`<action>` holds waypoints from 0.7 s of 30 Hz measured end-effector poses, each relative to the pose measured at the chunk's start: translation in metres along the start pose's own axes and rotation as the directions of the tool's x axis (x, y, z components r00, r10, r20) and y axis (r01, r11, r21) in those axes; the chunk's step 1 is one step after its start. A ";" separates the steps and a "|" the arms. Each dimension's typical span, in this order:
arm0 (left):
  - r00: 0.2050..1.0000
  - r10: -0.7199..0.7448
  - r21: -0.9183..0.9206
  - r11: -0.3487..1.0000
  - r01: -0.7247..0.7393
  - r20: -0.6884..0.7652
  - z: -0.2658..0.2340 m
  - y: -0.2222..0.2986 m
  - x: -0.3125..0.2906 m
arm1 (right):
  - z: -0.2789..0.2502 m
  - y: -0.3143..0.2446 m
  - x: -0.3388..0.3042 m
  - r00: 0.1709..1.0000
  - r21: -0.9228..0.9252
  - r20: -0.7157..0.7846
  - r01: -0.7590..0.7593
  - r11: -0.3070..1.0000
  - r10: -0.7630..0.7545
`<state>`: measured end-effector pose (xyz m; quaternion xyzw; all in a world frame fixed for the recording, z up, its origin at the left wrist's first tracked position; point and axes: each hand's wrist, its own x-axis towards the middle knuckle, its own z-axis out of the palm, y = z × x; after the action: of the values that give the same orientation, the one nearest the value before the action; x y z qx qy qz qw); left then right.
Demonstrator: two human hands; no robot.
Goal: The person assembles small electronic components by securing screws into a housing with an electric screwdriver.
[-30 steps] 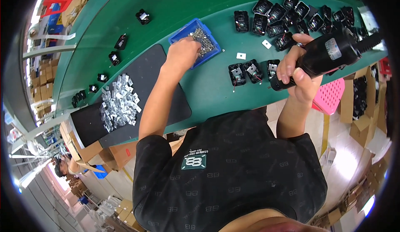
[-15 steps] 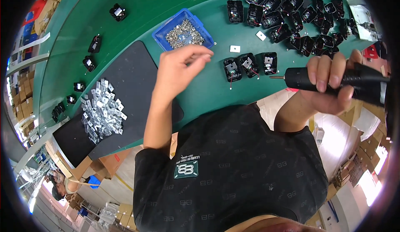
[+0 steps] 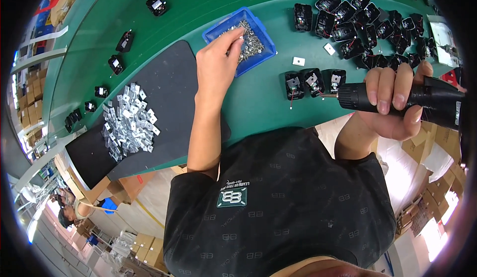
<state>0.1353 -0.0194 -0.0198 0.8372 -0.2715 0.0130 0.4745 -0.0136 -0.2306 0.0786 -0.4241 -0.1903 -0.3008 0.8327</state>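
My left hand [image 3: 217,60] reaches over a blue bin [image 3: 271,46] of small metal screws [image 3: 253,44]. Its thumb and forefinger are pinched together at the screws; what lies between the fingertips is too small to make out. On the right, my right hand [image 3: 397,93] is wrapped round a black electric screwdriver [image 3: 355,96], its bit pointing left. Near the bit stand three black housings, a left one [image 3: 294,85], a middle one [image 3: 313,81] and a right one [image 3: 336,79], each with a metal plate in it. The screwdriver partly covers the right one.
Many black housings [image 3: 345,31] crowd the back right of the green table. Two loose plates [image 3: 298,61] lie before them. A heap of metal plates [image 3: 130,123] rests on a dark mat [image 3: 174,88] at left. More housings [image 3: 116,64] stand along the far left strip.
My left hand has gone from in front of the blue bin to over its screws. The right hand still holds the screwdriver. The whole view has shifted slightly.
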 end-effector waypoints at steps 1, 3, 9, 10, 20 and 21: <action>1.000 0.021 -0.035 0.999 -0.020 0.010 -0.001 0.003 -0.003 | -0.001 -0.001 0.000 1.000 -0.005 -0.005 0.003 1.000 -0.003; 0.999 0.042 -0.075 0.996 -0.040 0.024 -0.004 0.014 -0.007 | -0.004 -0.003 0.003 0.997 0.017 0.082 0.009 1.000 -0.010; 0.952 0.281 -0.397 0.893 -0.213 0.122 0.002 0.055 -0.027 | 0.014 0.000 0.011 0.990 0.004 0.138 0.031 1.000 -0.031; 0.954 0.275 -0.392 0.896 -0.209 0.120 0.002 0.055 -0.030 | 0.018 0.005 0.011 0.991 0.008 0.130 0.029 1.000 -0.029; 0.912 0.398 -0.529 0.797 -0.291 0.097 0.013 0.062 -0.035 | 0.023 0.009 0.006 0.996 -0.079 0.058 0.067 0.995 -0.062; 0.916 0.393 -0.529 0.797 -0.293 0.085 0.012 0.062 -0.036 | 0.021 0.012 0.006 0.996 -0.070 0.069 0.066 0.995 -0.061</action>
<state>0.0726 -0.0379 0.0119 0.6172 -0.4570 -0.0527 0.6383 -0.0029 -0.2100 0.0866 -0.4572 -0.2204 -0.3196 0.8002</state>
